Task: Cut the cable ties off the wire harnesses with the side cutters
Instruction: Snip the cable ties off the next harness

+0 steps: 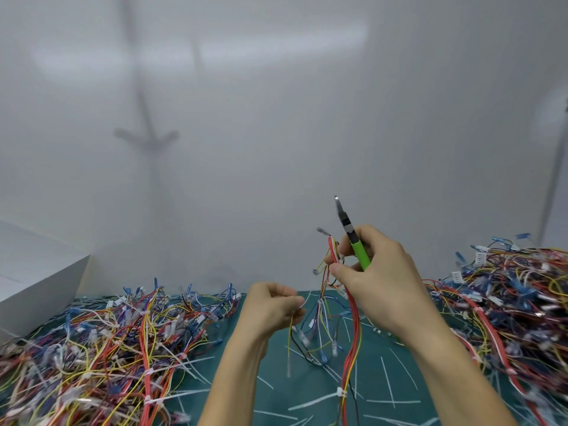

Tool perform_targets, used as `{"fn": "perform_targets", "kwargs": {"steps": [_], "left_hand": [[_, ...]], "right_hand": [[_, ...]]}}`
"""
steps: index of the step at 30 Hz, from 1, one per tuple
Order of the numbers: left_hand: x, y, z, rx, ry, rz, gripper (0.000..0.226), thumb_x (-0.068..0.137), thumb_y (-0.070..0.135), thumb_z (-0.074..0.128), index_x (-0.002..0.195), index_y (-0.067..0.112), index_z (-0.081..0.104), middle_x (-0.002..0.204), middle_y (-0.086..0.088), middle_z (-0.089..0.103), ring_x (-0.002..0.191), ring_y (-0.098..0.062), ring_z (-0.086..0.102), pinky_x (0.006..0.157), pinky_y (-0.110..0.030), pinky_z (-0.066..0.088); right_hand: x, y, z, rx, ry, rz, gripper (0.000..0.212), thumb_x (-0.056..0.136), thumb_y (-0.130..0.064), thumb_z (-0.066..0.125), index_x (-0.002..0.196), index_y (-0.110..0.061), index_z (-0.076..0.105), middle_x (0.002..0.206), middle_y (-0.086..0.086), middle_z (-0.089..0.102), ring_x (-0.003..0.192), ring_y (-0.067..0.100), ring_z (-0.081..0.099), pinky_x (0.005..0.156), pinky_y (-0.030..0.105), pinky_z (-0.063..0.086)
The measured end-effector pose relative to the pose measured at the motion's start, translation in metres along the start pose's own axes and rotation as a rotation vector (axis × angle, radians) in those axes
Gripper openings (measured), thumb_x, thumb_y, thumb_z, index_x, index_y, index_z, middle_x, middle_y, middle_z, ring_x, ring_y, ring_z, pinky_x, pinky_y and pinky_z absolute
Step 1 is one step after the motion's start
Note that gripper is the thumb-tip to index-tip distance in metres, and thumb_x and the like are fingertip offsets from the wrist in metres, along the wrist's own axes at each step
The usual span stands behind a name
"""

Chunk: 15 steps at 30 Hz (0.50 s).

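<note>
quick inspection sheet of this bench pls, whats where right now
surface: green mat, showing between the piles.
job's things: side cutters, tip up; held harness hanging, one white tie on it.
clutter: cut ties strewn on the mat; left pile and right pile of harnesses.
grippers: right hand grips cutters and harness; left hand pinches a yellow wire.
cables: nothing seen beyond harness wires.
surroundings: white wall; white box at left.

We are gripping the green-handled side cutters [361, 256] and a hanging wire harness [355, 327] together in our right hand [378, 281], blades pointing up, while our left hand [270, 305] is pinching a yellow wire [290, 330].
</note>
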<state>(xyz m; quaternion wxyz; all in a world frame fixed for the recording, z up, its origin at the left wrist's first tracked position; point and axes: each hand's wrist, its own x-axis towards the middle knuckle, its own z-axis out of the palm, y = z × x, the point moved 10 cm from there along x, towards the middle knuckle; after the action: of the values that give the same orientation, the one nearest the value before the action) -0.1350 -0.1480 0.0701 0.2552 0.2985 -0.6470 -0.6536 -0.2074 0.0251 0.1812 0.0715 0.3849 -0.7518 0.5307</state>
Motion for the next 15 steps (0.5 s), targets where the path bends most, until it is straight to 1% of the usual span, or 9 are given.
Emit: {"fn": "perform_targets", "kwargs": {"steps": [2,4,5,7,9,10,11,13,15], "left_hand": [[0.001,-0.003,0.000,-0.118,-0.009,-0.025,0.025,0.081,-0.015,0.068,0.103,-0.010,0.058,0.099,-0.025,0.057,0.063,-0.025,0.068,0.059,-0.025,0.060],[0.000,0.000,0.003,-0.353,-0.020,-0.039,0.033,0.083,-0.017,0.064,0.113,-0.011,0.052,0.112,-0.030,0.060,0.066,-0.024,0.073,0.060,-0.024,0.060],[0.000,0.003,0.005,-0.499,-0.032,-0.053,0.029,0.085,-0.017,0.060,0.111,-0.011,0.051,0.109,-0.031,0.063,0.066,-0.023,0.074,0.059,-0.023,0.060],[-0.003,0.007,0.010,-0.782,-0.063,-0.136,0.012,0.087,-0.013,0.058,0.100,-0.013,0.057,0.093,-0.026,0.070,0.068,-0.021,0.073,0.057,-0.023,0.060],[-0.008,0.012,0.017,-0.978,-0.096,-0.209,0.011,0.087,-0.007,0.059,0.096,-0.014,0.061,0.081,-0.022,0.072,0.070,-0.022,0.072,0.057,-0.024,0.060],[-0.010,0.015,0.017,-1.017,-0.095,-0.214,0.012,0.088,-0.006,0.060,0.097,-0.014,0.061,0.079,-0.021,0.073,0.068,-0.022,0.072,0.059,-0.024,0.060],[-0.012,0.018,0.017,-1.024,-0.086,-0.202,0.010,0.088,-0.006,0.059,0.096,-0.013,0.061,0.077,-0.021,0.073,0.066,-0.021,0.072,0.065,-0.023,0.060],[-0.015,0.026,0.017,-1.008,-0.076,-0.167,0.008,0.090,-0.005,0.058,0.094,-0.011,0.060,0.076,-0.019,0.073,0.077,-0.021,0.071,0.089,-0.023,0.053],[-0.019,0.038,0.018,-1.008,-0.088,-0.124,0.013,0.087,-0.003,0.060,0.098,-0.009,0.060,0.080,-0.017,0.075,0.097,-0.024,0.068,0.104,-0.031,0.045]], "right_hand": [[0.000,-0.001,-0.001,-0.007,0.006,-0.001,0.019,0.084,-0.020,0.072,0.081,-0.029,0.056,0.082,-0.024,0.069,0.058,0.004,0.055,0.067,0.032,0.053],[0.000,-0.001,-0.002,-0.011,0.008,-0.001,0.019,0.083,-0.020,0.073,0.081,-0.029,0.057,0.084,-0.024,0.069,0.062,0.008,0.057,0.071,0.035,0.054],[0.000,-0.002,-0.002,-0.015,0.008,-0.001,0.019,0.083,-0.021,0.073,0.081,-0.030,0.057,0.084,-0.023,0.069,0.065,0.010,0.059,0.072,0.035,0.055],[0.000,-0.002,-0.003,-0.025,0.012,-0.002,0.020,0.083,-0.022,0.073,0.081,-0.029,0.055,0.084,-0.015,0.070,0.068,0.016,0.060,0.071,0.036,0.055],[0.001,-0.001,-0.004,-0.037,0.016,0.000,0.020,0.084,-0.022,0.073,0.081,-0.028,0.054,0.081,-0.008,0.070,0.067,0.021,0.058,0.067,0.036,0.053],[0.001,0.000,-0.004,-0.041,0.020,0.003,0.020,0.084,-0.023,0.073,0.080,-0.028,0.054,0.076,-0.007,0.067,0.064,0.021,0.055,0.063,0.034,0.051],[0.001,0.002,-0.005,-0.043,0.026,0.007,0.021,0.084,-0.024,0.074,0.080,-0.028,0.054,0.069,-0.008,0.064,0.061,0.019,0.053,0.059,0.032,0.048],[0.001,0.004,-0.005,-0.038,0.030,0.019,0.021,0.083,-0.023,0.074,0.078,-0.028,0.054,0.059,-0.012,0.057,0.056,0.015,0.050,0.054,0.028,0.043],[0.002,0.006,-0.004,0.003,0.016,0.044,0.021,0.081,-0.018,0.075,0.078,-0.027,0.056,0.063,-0.015,0.061,0.060,0.014,0.055,0.059,0.031,0.050]]}}
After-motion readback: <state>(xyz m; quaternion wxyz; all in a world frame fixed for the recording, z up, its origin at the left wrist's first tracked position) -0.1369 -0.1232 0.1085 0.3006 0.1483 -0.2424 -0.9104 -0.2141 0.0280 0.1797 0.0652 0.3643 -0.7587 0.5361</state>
